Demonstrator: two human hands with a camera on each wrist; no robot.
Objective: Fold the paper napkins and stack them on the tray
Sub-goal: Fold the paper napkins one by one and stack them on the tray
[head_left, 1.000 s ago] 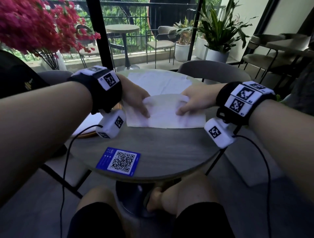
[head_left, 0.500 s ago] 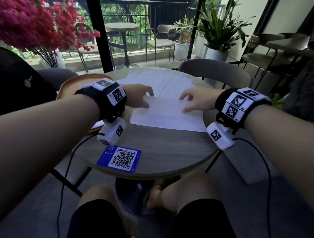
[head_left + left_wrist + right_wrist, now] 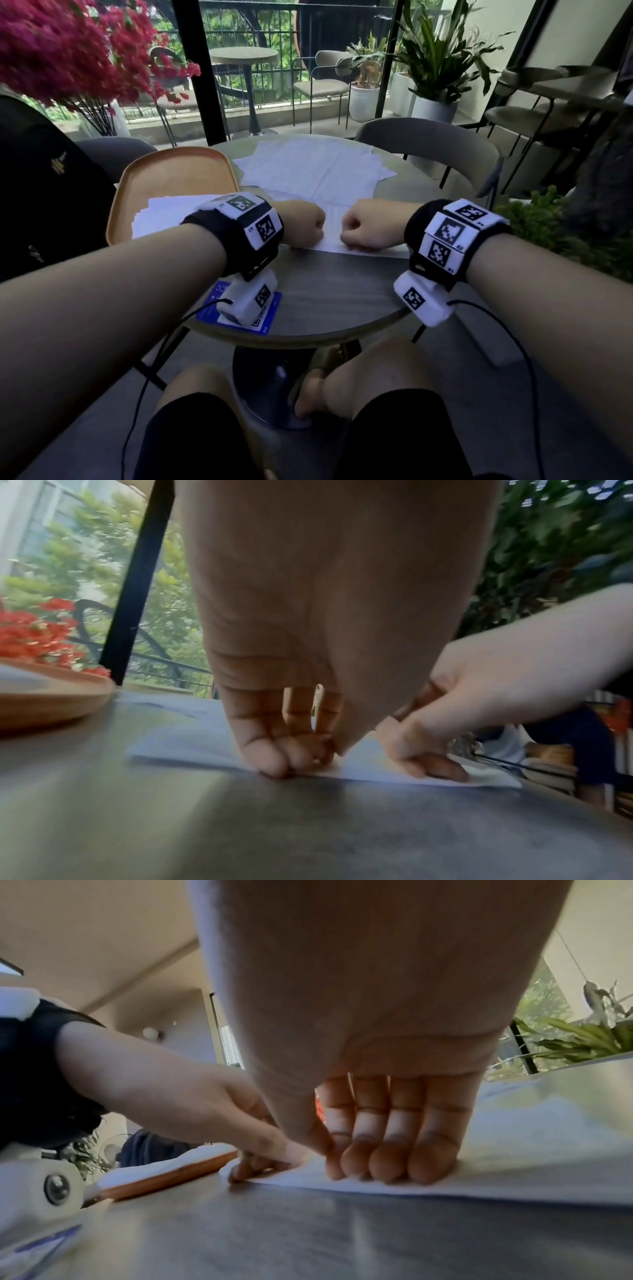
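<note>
The napkin (image 3: 334, 233) is pinched at its near edge on the counter (image 3: 329, 294) by left hand (image 3: 303, 222) and right hand (image 3: 368, 224); uneven pulling risks tearing it.

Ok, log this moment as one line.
phase: folding | left hand: pinching napkin near edge | right hand: pinching same edge | tray: folded napkins stacked

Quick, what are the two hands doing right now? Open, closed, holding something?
Left hand: fingers curled, pinching the near edge of the napkin on the table.
Right hand: fingers curled, pinching the same edge.
</note>
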